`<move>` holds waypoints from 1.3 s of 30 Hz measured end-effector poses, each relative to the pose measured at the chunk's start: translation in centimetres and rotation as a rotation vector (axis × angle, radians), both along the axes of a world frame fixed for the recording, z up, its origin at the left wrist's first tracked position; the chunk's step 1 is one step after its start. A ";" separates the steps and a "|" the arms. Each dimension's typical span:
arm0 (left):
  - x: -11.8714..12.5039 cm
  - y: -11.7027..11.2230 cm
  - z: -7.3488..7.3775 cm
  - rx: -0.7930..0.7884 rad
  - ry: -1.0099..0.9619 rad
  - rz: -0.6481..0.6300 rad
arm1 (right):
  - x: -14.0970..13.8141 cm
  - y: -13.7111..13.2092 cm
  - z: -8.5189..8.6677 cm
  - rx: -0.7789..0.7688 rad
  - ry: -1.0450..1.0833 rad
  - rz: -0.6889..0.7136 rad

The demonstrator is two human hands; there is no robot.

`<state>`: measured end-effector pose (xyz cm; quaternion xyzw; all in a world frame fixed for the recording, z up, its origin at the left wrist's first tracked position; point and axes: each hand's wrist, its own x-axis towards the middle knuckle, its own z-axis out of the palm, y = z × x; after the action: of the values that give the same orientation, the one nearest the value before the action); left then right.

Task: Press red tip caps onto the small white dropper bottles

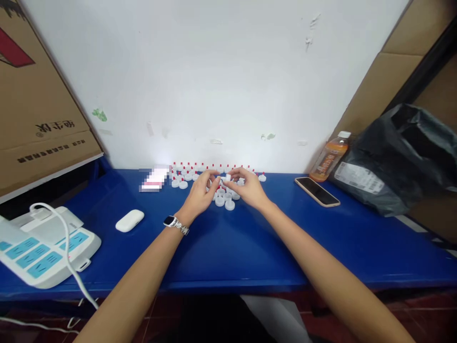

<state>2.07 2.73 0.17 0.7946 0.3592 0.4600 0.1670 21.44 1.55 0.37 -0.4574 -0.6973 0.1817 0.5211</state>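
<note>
My left hand (202, 192) and my right hand (247, 187) meet over a pile of small white caps (224, 199) near the back of the blue table (228, 247). Their fingertips pinch one small white cap (227, 177) between them. A wristwatch (174, 223) is on my left wrist. A row of small white pieces with red tips (193, 166) stands along the wall behind the pile.
A white earbud case (129, 220) lies at left, a white and blue device with a cable (43, 247) further left. A phone (317, 191), an orange drink bottle (329, 157) and a black plastic bag (396, 157) sit at right. Cardboard boxes (35, 105) flank both sides.
</note>
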 end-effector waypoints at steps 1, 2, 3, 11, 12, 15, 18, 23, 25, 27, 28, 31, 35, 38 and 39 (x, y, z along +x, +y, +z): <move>0.0 0.0 -0.1 -0.006 0.001 -0.022 | -0.3 -0.5 -0.2 0.005 0.009 0.024; 0.0 0.0 -0.1 -0.010 -0.001 -0.041 | -0.6 -0.8 -0.3 0.006 0.016 0.045; 0.0 0.0 -0.2 -0.015 -0.008 -0.056 | -0.9 -1.1 -0.4 0.001 0.029 0.064; 0.5 -0.6 -0.2 -0.022 -0.013 -0.100 | -3.5 -1.8 -0.5 -0.303 0.506 0.264; 0.5 -0.7 -0.2 -0.018 0.014 -0.111 | -3.7 -1.9 -0.5 -0.334 0.524 0.282; 0.6 -0.9 -0.2 -0.003 0.054 -0.142 | -4.0 -2.2 -0.4 -0.330 0.429 0.293; 1.2 -1.0 -0.1 -0.050 -0.047 -0.138 | -3.9 -2.7 0.2 -0.184 0.223 0.208; 2.6 -0.7 0.3 -0.212 -0.384 -0.194 | -3.7 -3.5 1.6 -0.020 -0.033 0.097; 2.8 -0.5 0.2 -0.281 -0.454 -0.214 | -3.6 -3.5 1.7 0.020 -0.085 0.080; 3.0 -0.2 0.1 -0.342 -0.506 -0.223 | -3.5 -3.3 1.6 0.057 -0.136 0.061; 3.0 0.0 0.0 -0.369 -0.527 -0.222 | -3.4 -3.2 1.6 0.070 -0.157 0.054; 3.1 0.3 -0.2 -0.447 -0.595 -0.213 | -3.2 -2.9 1.5 0.103 -0.207 0.057; 3.4 0.3 -0.2 -0.536 -0.712 -0.236 | -2.9 -2.8 1.8 0.165 -0.273 0.070; 3.5 0.1 0.1 -0.601 -0.764 -0.244 | -2.7 -2.8 2.0 0.203 -0.317 0.080; 3.4 0.0 0.2 -0.620 -0.773 -0.247 | -2.6 -2.9 2.0 0.211 -0.330 0.084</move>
<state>5.52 2.73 0.40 0.5159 0.2940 0.5692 0.5687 18.83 -1.30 2.40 -0.3945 -0.8069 0.0516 0.4367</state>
